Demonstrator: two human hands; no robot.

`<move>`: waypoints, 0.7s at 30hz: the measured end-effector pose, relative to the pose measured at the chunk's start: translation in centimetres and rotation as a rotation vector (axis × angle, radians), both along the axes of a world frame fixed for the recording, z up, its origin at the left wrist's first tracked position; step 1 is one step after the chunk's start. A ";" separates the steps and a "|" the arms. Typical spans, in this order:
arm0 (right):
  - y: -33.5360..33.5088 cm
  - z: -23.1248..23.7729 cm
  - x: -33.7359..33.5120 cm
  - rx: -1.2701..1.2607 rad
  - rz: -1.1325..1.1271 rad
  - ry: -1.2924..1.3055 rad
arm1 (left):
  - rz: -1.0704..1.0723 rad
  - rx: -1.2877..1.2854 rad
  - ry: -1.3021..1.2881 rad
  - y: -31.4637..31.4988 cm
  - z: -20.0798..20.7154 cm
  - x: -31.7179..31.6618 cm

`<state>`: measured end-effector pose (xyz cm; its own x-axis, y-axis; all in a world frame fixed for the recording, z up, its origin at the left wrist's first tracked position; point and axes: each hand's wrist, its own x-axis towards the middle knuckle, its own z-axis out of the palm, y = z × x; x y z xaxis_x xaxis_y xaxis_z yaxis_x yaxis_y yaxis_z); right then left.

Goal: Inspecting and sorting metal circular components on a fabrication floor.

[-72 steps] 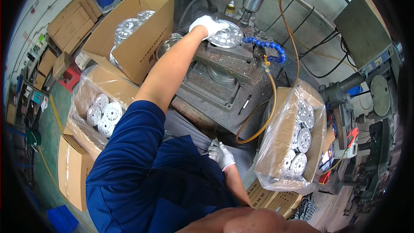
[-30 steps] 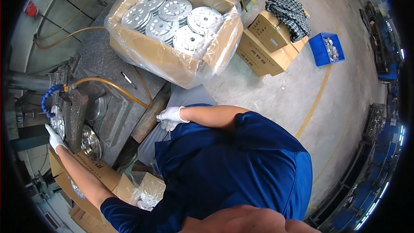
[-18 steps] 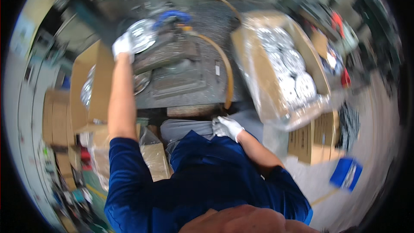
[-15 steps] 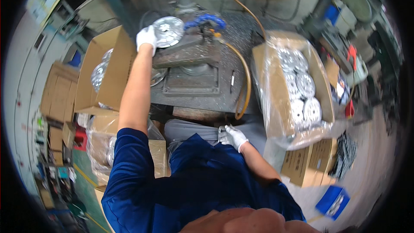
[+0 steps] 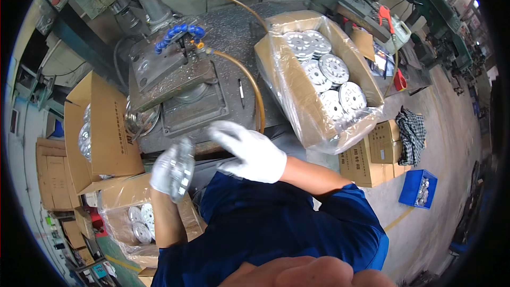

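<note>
In a white glove, my left hand (image 5: 161, 176) grips a round silvery metal disc (image 5: 183, 169) near its rim. The disc stands almost edge-on in front of my body, blurred by motion. To its right, my white-gloved right hand (image 5: 256, 155) has its fingers apart and holds nothing; it is close to the disc, with a gap between them. Beyond both hands sits a heavy metal fixture (image 5: 183, 77) on the grey worktable (image 5: 234, 42). Another shiny round part (image 5: 142, 119) lies at the fixture's left side.
A plastic-lined carton (image 5: 289, 101) of stacked discs stands right on the table. At left are an open carton (image 5: 114, 127) and a lower lined carton (image 5: 117, 199), both with discs. A blue segmented hose (image 5: 178, 34), yellow-brown hose (image 5: 249, 72) and pen (image 5: 241, 93) are by the fixture.
My left hand has brought the disc from above the fixture back toward my body and turned it on edge. My right hand has risen from my lap. The view has swung right.
</note>
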<state>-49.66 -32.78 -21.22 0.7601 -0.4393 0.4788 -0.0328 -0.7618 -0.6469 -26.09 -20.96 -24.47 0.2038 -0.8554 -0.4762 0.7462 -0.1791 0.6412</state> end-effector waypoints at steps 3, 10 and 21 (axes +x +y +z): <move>-0.8 -0.6 0.2 -0.078 0.221 0.082 | -0.283 0.078 -0.265 -0.6 -1.9 -3.7; -9.2 -0.2 -12.7 0.675 -0.551 0.067 | -0.329 0.139 -0.476 0.9 -2.5 -0.9; -26.3 -11.9 -22.8 1.077 -1.001 0.225 | 0.406 0.480 -0.429 16.0 -11.5 16.6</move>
<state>-72.50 -59.08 -33.13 -0.0517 -0.8694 -0.4915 -0.4140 0.4665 -0.7817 -9.50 -5.00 -36.01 0.7096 -0.3926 -0.5851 0.5161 -0.2758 0.8109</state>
